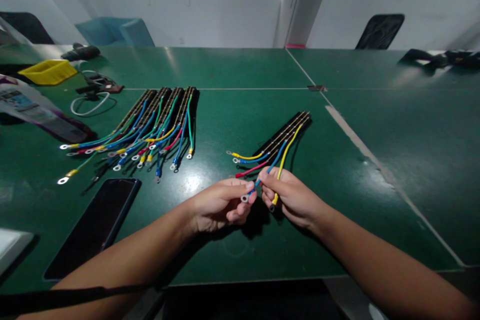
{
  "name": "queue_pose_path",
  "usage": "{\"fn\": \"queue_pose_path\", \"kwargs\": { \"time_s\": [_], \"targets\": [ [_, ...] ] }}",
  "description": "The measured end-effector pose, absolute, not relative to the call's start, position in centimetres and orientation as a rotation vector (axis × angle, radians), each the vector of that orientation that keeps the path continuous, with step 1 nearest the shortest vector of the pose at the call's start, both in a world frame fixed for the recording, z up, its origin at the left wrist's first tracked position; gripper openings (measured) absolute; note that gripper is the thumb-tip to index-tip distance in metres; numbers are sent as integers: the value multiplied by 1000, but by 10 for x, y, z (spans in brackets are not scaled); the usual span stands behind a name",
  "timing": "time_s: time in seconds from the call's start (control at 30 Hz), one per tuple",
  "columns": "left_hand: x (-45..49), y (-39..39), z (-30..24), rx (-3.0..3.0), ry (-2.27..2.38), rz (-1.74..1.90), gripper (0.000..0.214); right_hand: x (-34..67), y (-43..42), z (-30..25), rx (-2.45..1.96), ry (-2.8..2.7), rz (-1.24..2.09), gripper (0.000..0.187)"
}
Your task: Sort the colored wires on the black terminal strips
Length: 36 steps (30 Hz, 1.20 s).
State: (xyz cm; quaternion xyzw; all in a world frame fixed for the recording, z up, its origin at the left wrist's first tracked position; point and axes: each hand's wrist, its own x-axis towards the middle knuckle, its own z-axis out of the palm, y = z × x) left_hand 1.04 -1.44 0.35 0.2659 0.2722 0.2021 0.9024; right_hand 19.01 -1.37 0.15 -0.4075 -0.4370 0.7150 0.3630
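My left hand [225, 204] pinches the blue-sleeved ring terminal [245, 198] at the end of a blue wire. Just beside it, my right hand [288, 195] grips the same blue wire [276, 160] between thumb and fingers. A yellow wire [287, 151] passes by the right fingers, its ring terminal hanging below them. Both wires run from a black terminal block [287, 132] lying at a slant on the table. From its left side spread other wires, among them a red wire [251, 170], with ring terminals on their ends.
Several wired terminal blocks [189, 102] lie in a row at left. A phone [95, 225] rests near my left forearm. Beyond are a plastic bottle or pack [41, 110], a white cable [88, 110] and a yellow tray [48, 71] on the green table [375, 95].
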Motion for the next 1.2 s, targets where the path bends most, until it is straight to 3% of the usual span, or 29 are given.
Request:
{"fn": "queue_pose_path", "kwargs": {
  "time_s": [1.2],
  "targets": [
    [9, -15, 3, 527, 529, 416, 27, 190, -14, 0, -1101, -1104, 1844, 31]
  ]
}}
